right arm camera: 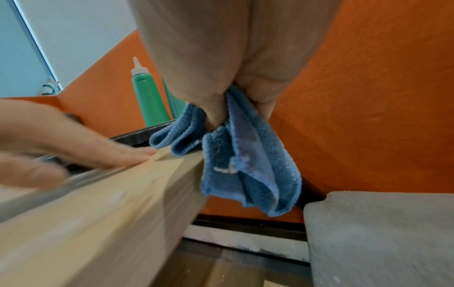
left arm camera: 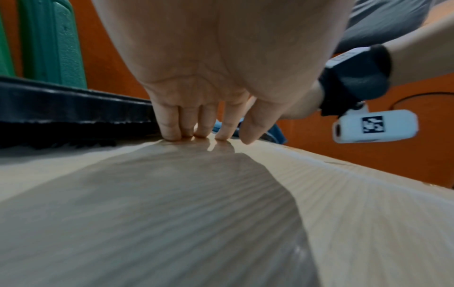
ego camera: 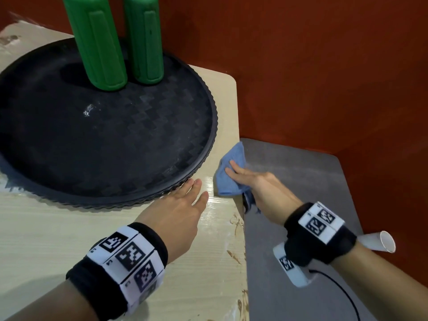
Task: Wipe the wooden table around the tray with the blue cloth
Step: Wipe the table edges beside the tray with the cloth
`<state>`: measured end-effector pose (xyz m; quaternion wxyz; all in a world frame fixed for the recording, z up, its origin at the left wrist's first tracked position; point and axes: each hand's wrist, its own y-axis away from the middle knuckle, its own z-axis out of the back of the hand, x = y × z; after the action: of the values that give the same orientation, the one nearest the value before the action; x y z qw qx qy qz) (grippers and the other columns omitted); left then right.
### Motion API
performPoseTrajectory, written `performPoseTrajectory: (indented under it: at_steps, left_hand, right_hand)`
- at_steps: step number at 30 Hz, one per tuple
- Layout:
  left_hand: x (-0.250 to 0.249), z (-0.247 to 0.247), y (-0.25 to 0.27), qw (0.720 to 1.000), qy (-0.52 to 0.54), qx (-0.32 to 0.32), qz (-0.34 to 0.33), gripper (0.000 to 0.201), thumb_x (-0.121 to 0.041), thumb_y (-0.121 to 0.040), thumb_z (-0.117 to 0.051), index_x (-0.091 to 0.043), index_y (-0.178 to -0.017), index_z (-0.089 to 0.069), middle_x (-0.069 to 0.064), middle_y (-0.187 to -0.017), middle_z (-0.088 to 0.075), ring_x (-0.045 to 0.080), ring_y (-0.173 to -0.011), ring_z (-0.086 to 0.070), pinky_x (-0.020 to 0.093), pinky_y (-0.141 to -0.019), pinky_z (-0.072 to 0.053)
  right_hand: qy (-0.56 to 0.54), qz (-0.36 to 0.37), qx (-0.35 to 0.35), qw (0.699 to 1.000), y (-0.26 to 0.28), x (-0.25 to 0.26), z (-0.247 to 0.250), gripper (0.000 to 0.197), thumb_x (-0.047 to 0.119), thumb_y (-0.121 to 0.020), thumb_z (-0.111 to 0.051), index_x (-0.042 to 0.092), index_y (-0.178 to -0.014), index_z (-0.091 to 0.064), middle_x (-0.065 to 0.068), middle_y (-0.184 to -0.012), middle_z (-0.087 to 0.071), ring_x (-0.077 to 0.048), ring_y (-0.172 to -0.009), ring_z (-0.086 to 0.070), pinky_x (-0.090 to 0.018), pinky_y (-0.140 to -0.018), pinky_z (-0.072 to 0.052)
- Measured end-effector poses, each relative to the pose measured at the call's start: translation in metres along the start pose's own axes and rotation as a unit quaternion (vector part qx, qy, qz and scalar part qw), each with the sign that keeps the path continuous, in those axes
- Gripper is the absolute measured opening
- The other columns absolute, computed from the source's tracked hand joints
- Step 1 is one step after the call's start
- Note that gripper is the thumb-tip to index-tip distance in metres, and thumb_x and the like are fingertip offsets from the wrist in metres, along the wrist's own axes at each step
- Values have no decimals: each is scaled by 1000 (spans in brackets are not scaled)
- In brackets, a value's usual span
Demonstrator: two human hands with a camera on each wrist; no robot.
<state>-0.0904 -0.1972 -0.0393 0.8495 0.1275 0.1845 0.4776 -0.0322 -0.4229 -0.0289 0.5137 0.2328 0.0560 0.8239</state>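
Note:
A round black tray (ego camera: 115, 140) (left arm camera: 73, 108) (right arm camera: 132, 137) lies on the pale wooden table (ego camera: 58, 239) (left arm camera: 221, 213) (right arm camera: 98, 213). My left hand (ego camera: 199, 188) (left arm camera: 203, 134) is open, its straight fingers resting on the wood right beside the tray's near-right rim. At the table's right edge my right hand (ego camera: 240, 179) (right arm camera: 236, 104) grips the blue cloth (ego camera: 234, 154) (right arm camera: 250, 165) (left arm camera: 275, 132). Its fingers lie over the top and the thumb pinches the cloth from below. Part of the cloth sits on the tabletop; the rest hangs down over the edge.
Two tall green bottles (ego camera: 99, 42) (ego camera: 144, 40) (right arm camera: 147, 97) stand at the back of the tray. An orange-red wall (ego camera: 301, 66) closes the right and back. A lower grey surface (ego camera: 301, 181) (right arm camera: 380, 233) lies right of the table, with a white paper cup (ego camera: 379, 244) and a black cable (ego camera: 342, 290).

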Motion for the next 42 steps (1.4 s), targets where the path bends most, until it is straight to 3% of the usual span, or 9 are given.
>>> performPoseTrajectory:
  at_steps: [5,10,19,22,26,30,35,38,42]
  left_hand:
    - [2,9,2,1000,14,-9,-3,62,-14,-97,-31,-19,-152,-1,4,-160,12,15,-148,7,34,-118,-24]
    - [9,13,0,1000,15,-19,-15,60,-11,-97,-31,-26,-150,-8,-2,-161,4,9,-148,-1,34,-113,-32]
    - [6,15,1,1000,-11,-10,-15,61,-10,-96,-31,-25,-150,-8,-1,-161,4,11,-148,-2,36,-109,-37]
    - [8,18,-3,999,-24,-17,-20,59,-10,-96,-33,-26,-149,-12,-1,-161,-1,11,-148,-9,36,-107,-39]
    - [11,21,-8,998,-39,-26,-29,54,-9,-96,-34,-26,-146,-25,0,-160,-11,13,-145,-21,37,-104,-42]
    - [10,20,-9,997,-55,-33,-30,50,-11,-96,-34,-26,-144,-28,0,-159,-15,14,-143,-27,38,-100,-45]
    - [10,20,-8,996,-68,-41,-30,48,-14,-97,-34,-26,-143,-30,0,-158,-19,14,-141,-31,39,-99,-46]
    - [10,20,-7,996,-65,-44,-33,47,-15,-97,-35,-25,-143,-31,0,-157,-20,14,-141,-31,38,-100,-45]
    - [9,18,-6,996,-52,-61,-27,42,-15,-96,-34,-25,-136,-39,-2,-147,-35,14,-131,-43,38,-95,-48]
  right_hand:
    - [-6,11,24,1000,7,7,-1,91,-23,-81,-45,34,-149,-23,20,-150,-3,-14,-145,-12,-35,-119,-17]
    - [-44,42,43,997,56,8,-24,82,-10,-91,-50,44,-145,-23,25,-154,-6,1,-144,-5,-25,-119,-13]
    - [-46,1,-10,999,9,5,-8,84,-23,-81,-42,31,-146,-34,16,-153,-15,-13,-144,-19,-35,-118,-24]
    - [-38,16,4,999,32,8,-23,81,-16,-87,-47,35,-147,-30,19,-154,-9,-11,-145,-13,-34,-119,-18]
    - [-43,33,8,998,58,8,-38,80,-8,-89,-57,43,-144,-29,29,-152,-7,-1,-144,-12,-23,-118,-17]
    - [-104,18,-11,994,32,2,-31,77,-14,-88,-52,39,-142,-37,22,-153,-18,-4,-144,-15,-31,-120,-18]
    - [-104,12,-33,994,29,13,-26,67,-14,-88,-49,25,-143,-40,10,-155,-23,-12,-144,-20,-30,-120,-17]
    - [-117,13,-28,993,52,17,-38,66,-7,-91,-53,30,-143,-38,15,-154,-21,-8,-144,-19,-29,-119,-18]
    - [-110,25,-34,993,54,13,-38,71,-13,-86,-56,30,-141,-41,13,-153,-23,-6,-143,-21,-27,-118,-20]
